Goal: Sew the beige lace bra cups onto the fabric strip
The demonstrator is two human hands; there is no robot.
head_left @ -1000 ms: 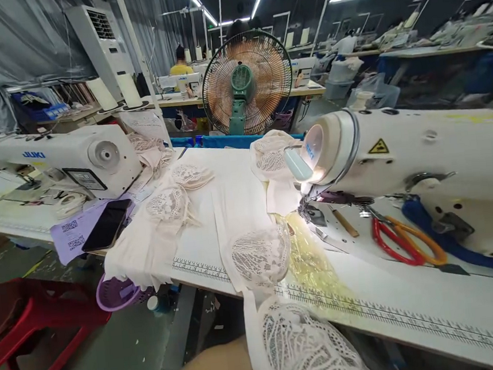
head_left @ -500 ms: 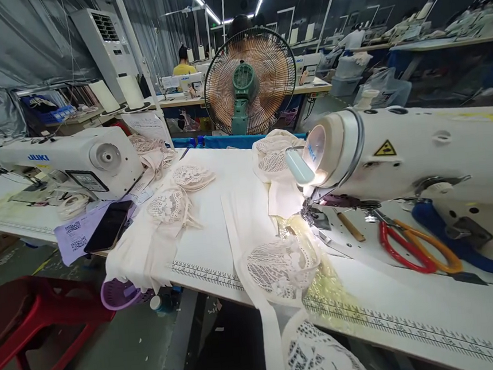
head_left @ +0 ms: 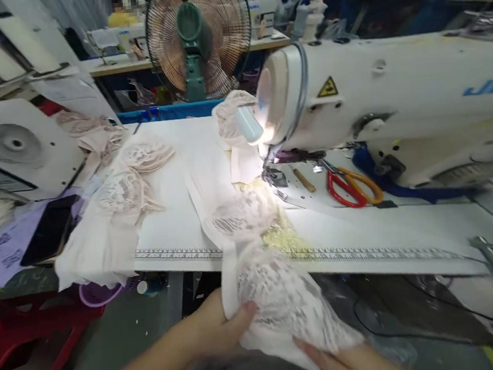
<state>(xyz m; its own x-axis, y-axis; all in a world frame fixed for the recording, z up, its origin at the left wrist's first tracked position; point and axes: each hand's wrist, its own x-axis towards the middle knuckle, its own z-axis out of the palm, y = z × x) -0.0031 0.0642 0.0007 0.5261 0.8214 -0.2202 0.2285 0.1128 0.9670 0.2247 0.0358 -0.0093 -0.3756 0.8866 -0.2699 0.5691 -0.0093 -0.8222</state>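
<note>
Right fingers (head_left: 309,349) touch the lower edge of the off-white lace-and-fabric garment piece (head_left: 276,283); blurred, we cannot tell if they grip. Our left hand (head_left: 231,327) pinches its left edge, thumb uppermost. We see it span both hands, reaching the white ruler-edged table (head_left: 371,226), near the white sewing machine (head_left: 335,108).

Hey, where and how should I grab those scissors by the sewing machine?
Probably by the red loop and orange loop of the scissors, coming from the front of the table: both loops face that way, while the blades point back under the sewing machine.
</note>
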